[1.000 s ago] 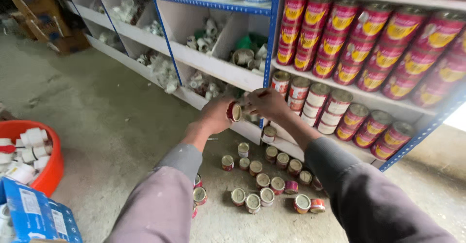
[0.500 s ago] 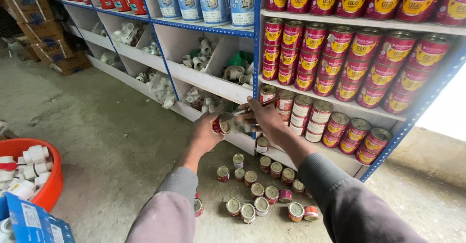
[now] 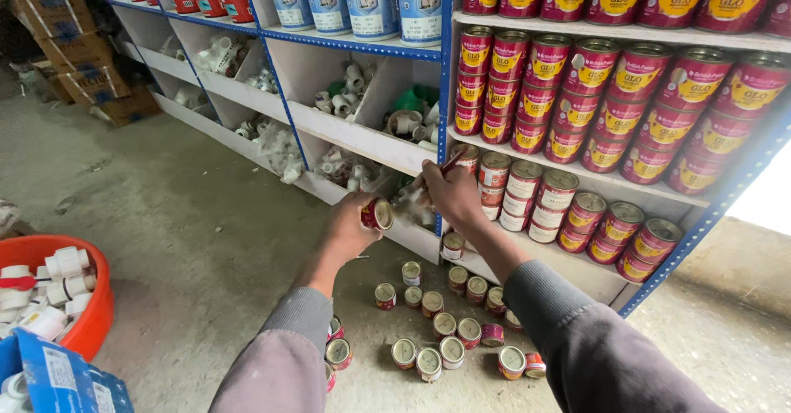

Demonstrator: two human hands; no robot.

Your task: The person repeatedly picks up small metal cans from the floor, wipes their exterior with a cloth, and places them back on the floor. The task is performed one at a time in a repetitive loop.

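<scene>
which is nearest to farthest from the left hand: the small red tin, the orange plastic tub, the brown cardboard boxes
From the left hand:
1. Small red tin, in its grip.
2. Orange plastic tub, lower left on the floor.
3. Brown cardboard boxes, far upper left.

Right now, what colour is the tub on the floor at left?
Orange-red tub, clearest in the head view.

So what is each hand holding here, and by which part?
The left hand grips a small red can around its side. The right hand reaches the shelf edge; whether it holds anything cannot be told.
</scene>
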